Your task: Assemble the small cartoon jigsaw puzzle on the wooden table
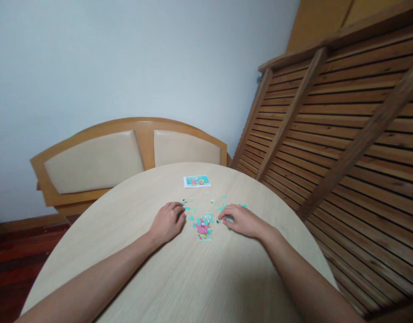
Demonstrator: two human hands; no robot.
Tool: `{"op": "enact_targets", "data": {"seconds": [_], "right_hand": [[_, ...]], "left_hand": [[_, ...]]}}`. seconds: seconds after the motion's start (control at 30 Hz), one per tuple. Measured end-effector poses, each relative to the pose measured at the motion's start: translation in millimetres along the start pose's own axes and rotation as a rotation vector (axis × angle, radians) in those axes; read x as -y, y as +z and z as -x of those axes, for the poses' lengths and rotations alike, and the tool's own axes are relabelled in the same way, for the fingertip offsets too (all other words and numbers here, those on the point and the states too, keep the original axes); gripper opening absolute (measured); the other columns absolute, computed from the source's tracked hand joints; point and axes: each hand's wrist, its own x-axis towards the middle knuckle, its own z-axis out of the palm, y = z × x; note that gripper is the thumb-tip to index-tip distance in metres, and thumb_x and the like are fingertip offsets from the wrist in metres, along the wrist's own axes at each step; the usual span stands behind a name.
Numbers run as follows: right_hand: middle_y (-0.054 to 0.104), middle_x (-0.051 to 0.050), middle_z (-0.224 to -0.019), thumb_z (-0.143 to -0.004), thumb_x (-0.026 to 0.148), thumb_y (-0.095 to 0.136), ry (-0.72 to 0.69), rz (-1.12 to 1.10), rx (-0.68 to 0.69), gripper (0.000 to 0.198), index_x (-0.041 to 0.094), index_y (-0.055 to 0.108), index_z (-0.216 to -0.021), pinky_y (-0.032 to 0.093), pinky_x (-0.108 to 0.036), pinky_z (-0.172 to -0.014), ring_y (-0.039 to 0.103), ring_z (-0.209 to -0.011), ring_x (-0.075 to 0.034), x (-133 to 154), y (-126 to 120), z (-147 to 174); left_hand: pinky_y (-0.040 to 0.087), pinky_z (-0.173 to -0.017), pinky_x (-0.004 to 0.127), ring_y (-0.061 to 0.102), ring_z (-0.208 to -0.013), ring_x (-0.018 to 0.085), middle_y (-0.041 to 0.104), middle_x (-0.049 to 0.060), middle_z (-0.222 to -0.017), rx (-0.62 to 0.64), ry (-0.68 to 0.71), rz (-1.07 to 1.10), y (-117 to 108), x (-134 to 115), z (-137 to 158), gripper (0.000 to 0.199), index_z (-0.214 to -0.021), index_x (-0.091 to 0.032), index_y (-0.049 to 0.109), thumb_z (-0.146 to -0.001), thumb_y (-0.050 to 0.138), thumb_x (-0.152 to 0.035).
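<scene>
A partly joined jigsaw puzzle (202,229) with a pink starfish figure lies between my hands on the round table. To its right, my right hand (239,220) has thumb and fingertips together at a small dark-and-light puzzle piece (218,221). My left hand (167,221) rests on the tabletop left of the puzzle, its fingers loosely bent and apart, holding nothing that I can see. Loose turquoise puzzle pieces (194,210) lie just beyond its fingertips. More pieces (223,206) are scattered past the right fingers, some of them partly hidden by that hand.
Farther back on the pale round table (142,278) lies a picture card (197,181) showing a pink and a yellow figure. Behind the table stands a wooden bench back with cream panels (95,161). A slatted wooden panel (327,134) leans at the right.
</scene>
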Motion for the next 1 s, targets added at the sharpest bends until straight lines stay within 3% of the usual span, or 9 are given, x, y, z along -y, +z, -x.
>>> {"op": "enact_targets", "data": {"seconds": [0.17, 0.3, 0.43, 1.0], "right_hand": [[0.074, -0.007, -0.098, -0.089, 0.018, 0.053, 0.128, 0.017, -0.113, 0.023, 0.019, 0.073, -0.099, 0.047, -0.029, -0.080, 0.065, -0.088, -0.020, -22, -12, 9], [0.073, -0.008, -0.095, -0.088, 0.021, 0.051, 0.283, 0.079, -0.198, 0.024, 0.017, 0.073, -0.097, 0.047, -0.030, -0.077, 0.065, -0.085, -0.020, -48, -18, 18], [0.073, -0.008, -0.093, -0.086, 0.019, 0.052, 0.325, 0.082, -0.184, 0.024, 0.017, 0.074, -0.096, 0.047, -0.029, -0.075, 0.066, -0.083, -0.020, -66, -15, 23], [0.073, -0.009, -0.094, -0.083, 0.023, 0.059, 0.354, 0.041, -0.139, 0.019, 0.017, 0.076, -0.090, 0.047, -0.029, -0.075, 0.065, -0.082, -0.020, -71, -17, 26]], "left_hand": [[0.050, -0.098, 0.045, 0.060, -0.108, 0.026, 0.066, 0.011, -0.114, -0.006, 0.129, 0.091, -2, -9, 3, 0.022, -0.108, -0.018, 0.067, -0.094, 0.052, -0.025], [0.047, -0.104, 0.043, 0.059, -0.116, 0.024, 0.064, 0.011, -0.123, 0.103, 0.362, 0.201, -8, -25, 9, 0.030, -0.124, -0.021, 0.062, -0.098, 0.049, -0.026], [0.045, -0.107, 0.040, 0.057, -0.121, 0.022, 0.062, 0.009, -0.131, 0.231, 0.509, 0.249, -13, -32, 11, 0.033, -0.130, -0.024, 0.060, -0.100, 0.046, -0.025], [0.047, -0.105, 0.039, 0.059, -0.120, 0.022, 0.062, 0.009, -0.129, 0.261, 0.509, 0.271, -15, -30, 12, 0.031, -0.127, -0.024, 0.062, -0.101, 0.045, -0.025]]}}
